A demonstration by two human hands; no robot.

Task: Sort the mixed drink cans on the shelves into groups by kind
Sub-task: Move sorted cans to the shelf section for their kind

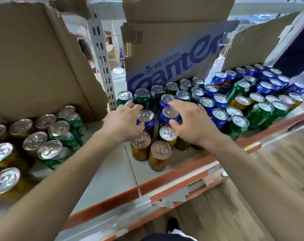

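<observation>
Green, blue and amber drink cans stand mixed on the white shelf (111, 174). My left hand (124, 121) grips a blue can (147, 121) at the front of the middle cluster, with fingers behind it and the thumb in front. My right hand (189, 120) hovers with spread, relaxed fingers over a second blue can (170, 113) just to the right, thumb at its near side, holding nothing. Several amber cans (159, 157) stand right in front of both hands. Green cans (141, 98) line the back row.
A cardboard box wall (36, 66) rises at the left, with green and amber cans (57, 136) below it. A printed carton (173, 54) stands behind the middle cans. More blue and green cans (262, 94) fill the right. The orange shelf edge (165, 185) runs along the front.
</observation>
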